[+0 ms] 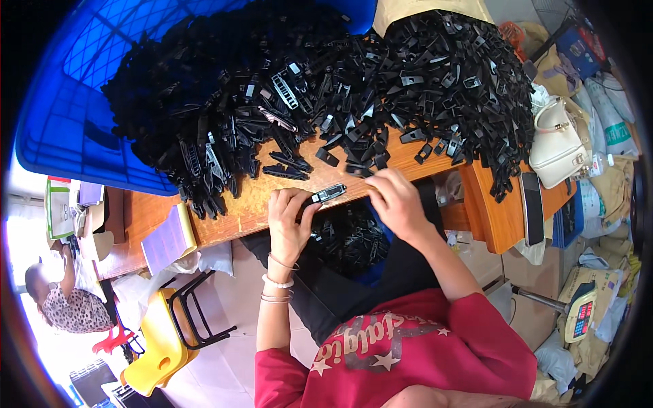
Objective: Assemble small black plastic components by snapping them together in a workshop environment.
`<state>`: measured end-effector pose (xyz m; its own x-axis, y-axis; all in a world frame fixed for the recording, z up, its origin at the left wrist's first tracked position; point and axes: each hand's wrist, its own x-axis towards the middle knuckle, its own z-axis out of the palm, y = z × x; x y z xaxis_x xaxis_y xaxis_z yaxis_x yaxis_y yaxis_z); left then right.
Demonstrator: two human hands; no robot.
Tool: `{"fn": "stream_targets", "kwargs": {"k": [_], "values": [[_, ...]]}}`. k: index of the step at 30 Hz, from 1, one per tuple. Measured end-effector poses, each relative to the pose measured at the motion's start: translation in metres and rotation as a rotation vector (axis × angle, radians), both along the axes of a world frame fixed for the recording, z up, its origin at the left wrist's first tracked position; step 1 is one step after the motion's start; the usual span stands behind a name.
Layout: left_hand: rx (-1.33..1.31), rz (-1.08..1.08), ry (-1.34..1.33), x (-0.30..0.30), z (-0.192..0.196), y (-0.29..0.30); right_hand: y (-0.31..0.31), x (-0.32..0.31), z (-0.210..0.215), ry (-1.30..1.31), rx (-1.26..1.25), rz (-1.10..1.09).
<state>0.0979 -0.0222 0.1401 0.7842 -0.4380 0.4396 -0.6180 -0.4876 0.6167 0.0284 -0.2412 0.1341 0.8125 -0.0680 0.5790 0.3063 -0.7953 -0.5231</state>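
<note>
My left hand (289,221) is closed near the table's front edge, pinching a slim black plastic part (329,194) with a shiny, pale upper side. Beads and bands circle that wrist. My right hand (403,204) is to the right, somewhat blurred, its thumb and fingers drawn together. At its fingertips is a small black plastic piece (358,170), also blurred. Beyond my hands a big heap of long ribbed black parts (224,122) spills onto the wooden table (252,204). Adjoining it on the right is a heap of smaller black pieces (449,81).
A tilted blue crate (61,136) backs the left heap. Black parts fill a blue bin (350,241) below the table edge, between my legs. A purple pad (166,241), a phone (532,207) and a white handbag (559,144) lie around. Another person (71,299) is far left.
</note>
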Motion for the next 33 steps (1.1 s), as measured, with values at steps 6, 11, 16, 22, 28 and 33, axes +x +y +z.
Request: {"fn": "stream_targets", "kwargs": {"k": [6, 11, 16, 22, 28, 33], "values": [[-0.043, -0.022, 0.031, 0.003, 0.000, 0.002, 0.017, 0.020, 0.000, -0.025, -0.018, -0.001], [-0.062, -0.067, 0.053, 0.004, 0.002, 0.010, 0.017, 0.021, 0.007, 0.015, -0.077, -0.086], [-0.062, -0.064, 0.075, 0.004, 0.004, 0.009, 0.031, 0.016, 0.013, 0.171, 0.448, -0.009], [-0.059, -0.071, 0.108, 0.004, 0.004, 0.016, 0.025, 0.011, 0.007, 0.017, 0.043, -0.003], [-0.044, -0.096, 0.094, 0.007, 0.005, 0.014, 0.027, 0.008, 0.005, 0.198, 0.300, 0.184], [-0.030, -0.106, 0.077, 0.007, 0.004, 0.015, 0.019, 0.009, 0.012, 0.308, 0.298, 0.198]]}}
